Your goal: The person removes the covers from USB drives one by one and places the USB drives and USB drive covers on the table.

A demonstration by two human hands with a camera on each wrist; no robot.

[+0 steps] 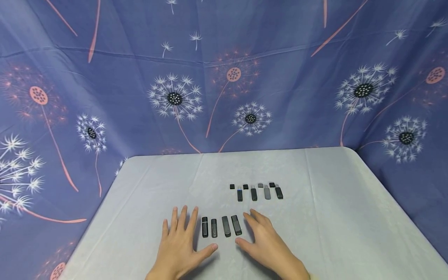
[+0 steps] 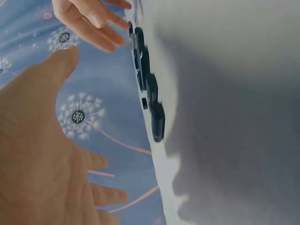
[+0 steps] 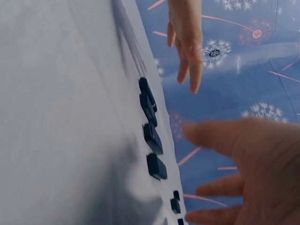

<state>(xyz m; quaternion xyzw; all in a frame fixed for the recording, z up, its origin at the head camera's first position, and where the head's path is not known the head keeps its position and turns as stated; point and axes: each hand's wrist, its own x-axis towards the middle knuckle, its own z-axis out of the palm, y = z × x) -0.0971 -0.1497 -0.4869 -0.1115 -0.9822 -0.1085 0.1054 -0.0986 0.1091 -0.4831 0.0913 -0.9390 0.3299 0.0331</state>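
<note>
My left hand (image 1: 180,243), fingers spread and straight, hovers left of a front row of several capped USB sticks. My right hand (image 1: 262,241) is held to the right of that row, its fingers slightly bent and holding nothing. The row runs from a black stick with a pale band (image 1: 204,227) on the left, past a small black stick (image 1: 214,228) and a dark grey stick (image 1: 226,226), to another dark stick (image 1: 236,225). Both wrist views show a gap between each hand and the nearest sticks, such as this USB stick (image 2: 158,123).
Behind lies a second row of uncapped USB sticks, including a black one (image 1: 253,193) and a grey one (image 1: 267,193). Small caps, such as a black cap (image 1: 232,186), lie near their plugs. A pale cloth covers the table (image 1: 339,217); a blue dandelion-print curtain (image 1: 290,112) hangs behind.
</note>
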